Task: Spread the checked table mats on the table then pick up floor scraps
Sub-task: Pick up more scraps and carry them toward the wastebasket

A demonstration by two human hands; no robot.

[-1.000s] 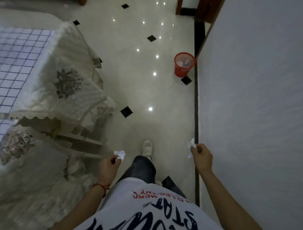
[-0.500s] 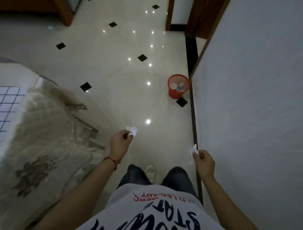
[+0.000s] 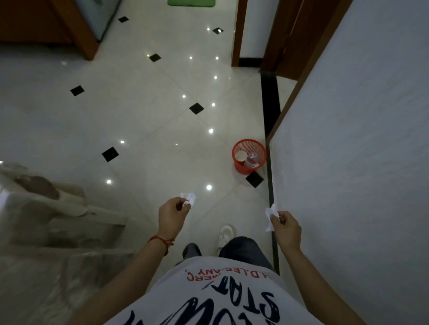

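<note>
Glossy cream floor (image 3: 144, 130) with small black diamond insets runs wide open ahead and to the left; white wall (image 3: 362, 162) closes the right side, dark skirting strip (image 3: 269, 153) along its foot, so the person walks a lane right next to it. Covered furniture (image 3: 46, 222) in pale quilted cloth crowds the lower left edge. Wooden door frame (image 3: 236, 34) and brown doors at the far end, wooden cabinet leg (image 3: 76, 30) upper left, green mat (image 3: 191, 2) at the top edge. Red mesh bin (image 3: 249, 156) stands on the floor tight to the wall corner, ahead of the right hand, with a paper cup and a clear bottle inside. Floor between the hands and the bin is open. Two scraps, both white crumpled paper, off the floor, in the air at about waist height. Left scrap (image 3: 189, 199): small wad, pinched at the tips of the left hand (image 3: 171, 217), sticking out forward past the fingers (image 3: 183, 202), which are curled in on it. Red string on that wrist. Right scrap (image 3: 270, 217): flatter, longer piece hanging down on the inner side of the right hand (image 3: 285, 228), nipped between thumb and forefinger, other fingers curled. The hands are well apart, a white shoe (image 3: 224, 234) on the floor between them.
</note>
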